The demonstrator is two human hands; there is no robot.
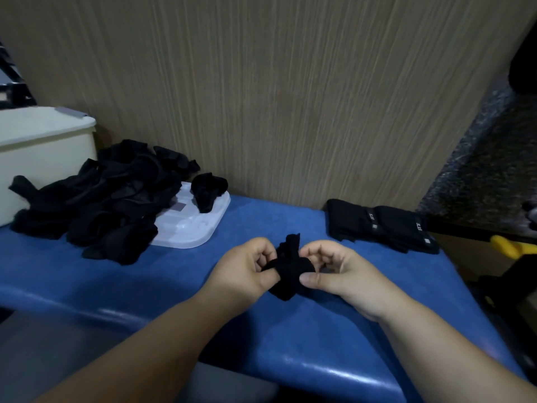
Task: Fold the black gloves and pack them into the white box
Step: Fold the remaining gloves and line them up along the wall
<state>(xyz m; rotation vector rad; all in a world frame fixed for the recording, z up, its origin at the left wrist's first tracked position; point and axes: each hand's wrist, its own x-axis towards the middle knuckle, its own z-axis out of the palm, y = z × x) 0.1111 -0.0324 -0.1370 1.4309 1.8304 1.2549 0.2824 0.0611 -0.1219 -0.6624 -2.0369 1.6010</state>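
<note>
A wood-grain wall panel (276,97) fills the back of the view, and below it a blue padded counter (174,286) spreads across the foreground with a glossy rounded front edge. At the far left stands the white box (43,158), a cream-white tub with its lid on, touching the counter's left end. Just beside it lies a heap of loose black gloves (98,199), piled unevenly and spilling onto a white plastic tray (191,225) that lies flat on the counter; one bunched glove (207,191) rests on the tray's far corner. Near the counter's right edge, well apart from the heap, sits a flat stack of folded gloves (383,225) (small pale labels show on their cuffs, too small to read).

In the middle, above the counter, both bare forearms reach in from the bottom of the view. The left hand (247,274) and the right hand (340,274) are close together, each pinched on the same black glove (287,266), which is bunched into a tight roll between them. The left thumb presses on the roll's left side; the right thumb lies along its lower right, and the curled fingers (319,254) of the right hand sit behind it. One end of the glove sticks up between the hands.
</note>
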